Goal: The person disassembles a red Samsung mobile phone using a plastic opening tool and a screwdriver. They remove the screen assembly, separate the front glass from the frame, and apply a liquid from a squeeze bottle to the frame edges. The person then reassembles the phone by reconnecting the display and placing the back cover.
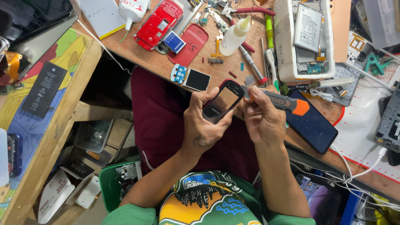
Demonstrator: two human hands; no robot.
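Closest to me, over my dark red lap, my left hand (pixel 204 129) cradles a small phone front frame (pixel 222 101), black-faced with a red rim; my left fingers (pixel 207 95) are closed around its left edge and underside, thumb along the near side, so the frame stands tilted with its glass toward me. Just beside it, my right hand (pixel 263 118) is clamped on a grey utility knife (pixel 280 101) with an orange end, my right fingers (pixel 255 92) wrapped over the handle; the knife's front end meets the frame's upper right corner, though I cannot see the blade itself. The frame sits between both sets of fingertips, touching each. Under my right wrist, on the wooden surface (pixel 150 58), lies a dark smartphone (pixel 313 125), face up. Just beyond my left fingertips rest a small square display module (pixel 197 79) and a blue-and-white keypad piece (pixel 179 73). Farther off lie a red back cover (pixel 191 43), a blue battery (pixel 173 42) and a red phone chassis (pixel 159 23). To their right a white squeeze bottle (pixel 234 36) lies tilted, with a screwdriver (pixel 252 64) near it. At the far right a white foam tray (pixel 284 41) holds an opened phone with its grey battery (pixel 308 27).
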